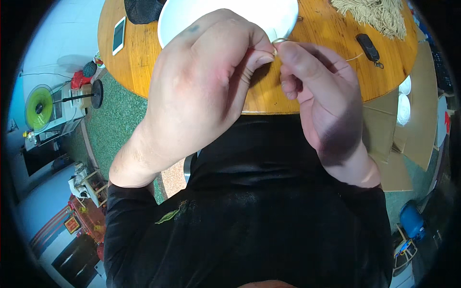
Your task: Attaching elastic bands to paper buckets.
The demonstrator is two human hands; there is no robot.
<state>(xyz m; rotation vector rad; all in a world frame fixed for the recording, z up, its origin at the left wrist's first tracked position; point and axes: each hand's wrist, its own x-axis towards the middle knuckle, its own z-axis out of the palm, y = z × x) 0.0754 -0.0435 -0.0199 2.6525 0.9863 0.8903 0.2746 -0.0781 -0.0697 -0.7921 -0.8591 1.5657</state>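
Note:
Over the near side of the round wooden table (269,103), my two hands meet fingertip to fingertip. Thumb and fingers of my left hand (197,86) are closed in a pinch on a thin pale yellow string (280,40). My right hand (329,96) pinches the same string close beside it, and a small bend of string shows between the fingertips. Beyond my right fingers, a thin strand of similar colour reaches toward the key fob (367,46). Behind my hands stands a white basin (284,14), partly hidden by my left hand. The exact grip points are too small to make out.
A white phone (118,36) and a black mesh bag (143,10) lie at the table's left. A bundle of beige strings (379,15) lies far right. Flattened cardboard (418,125) is right of the table. A fan with green blades (39,107) stands left.

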